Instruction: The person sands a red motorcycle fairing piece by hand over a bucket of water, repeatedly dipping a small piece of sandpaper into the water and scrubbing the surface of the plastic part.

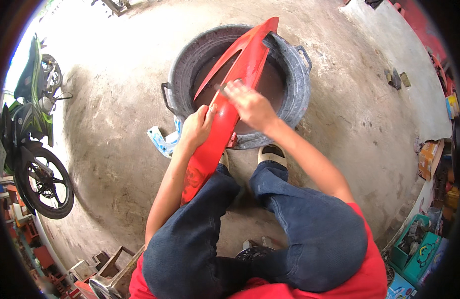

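Observation:
A long red motorcycle body panel (246, 65) with a slot in its far half slants from my left thigh across a dark round tub (295, 84). Murky brown water lies in the tub (276, 92). My left hand (196, 127) grips the panel's left edge near the middle, thumb on top. Pressed to the panel's surface just beyond it is my right hand (252, 105), smeared by motion, its fingers together over a small greyish piece I cannot make out. The panel's near end shows a dull, smudged patch.
A white and blue plastic piece (164, 141) lies on the concrete floor (115, 114) left of the tub. At far left stands a black and green motorcycle (38, 124). Boxes and a green container (420, 244) line the right side; wooden pieces (108, 269) sit at lower left.

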Motion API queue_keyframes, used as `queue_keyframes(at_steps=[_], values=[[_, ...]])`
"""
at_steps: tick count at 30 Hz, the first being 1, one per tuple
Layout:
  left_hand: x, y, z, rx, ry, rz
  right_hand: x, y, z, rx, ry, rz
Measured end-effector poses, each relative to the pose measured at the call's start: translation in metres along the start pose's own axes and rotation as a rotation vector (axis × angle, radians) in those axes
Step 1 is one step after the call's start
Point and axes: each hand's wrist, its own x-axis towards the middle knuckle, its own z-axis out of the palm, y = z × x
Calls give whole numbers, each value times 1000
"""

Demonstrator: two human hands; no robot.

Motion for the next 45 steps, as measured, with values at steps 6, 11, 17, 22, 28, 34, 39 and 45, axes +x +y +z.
queue_keyframes(at_steps=[6, 11, 17, 22, 28, 34, 39, 45], values=[[12, 19, 7, -22, -46, 59, 14, 51, -20, 65, 44, 293], [48, 11, 18, -150, -71, -20, 12, 43, -3, -62, 40, 178], [74, 4, 37, 13, 19, 54, 27, 44, -12, 12, -2, 190], [63, 73, 9, -54, 46, 92, 51, 69, -52, -33, 96, 304], [27, 74, -33, -82, -25, -89, 38, 9, -79, -115, 8, -29], [-3, 51, -18, -52, -110, -68, 10, 36, -58, -118, 138, 220], [-4, 35, -15, -89, -137, -92, 1, 3, -35, -93, 52, 68], [26, 46, 2, -157, -144, -32, 7, 60, -48, -107, 258, 349]])
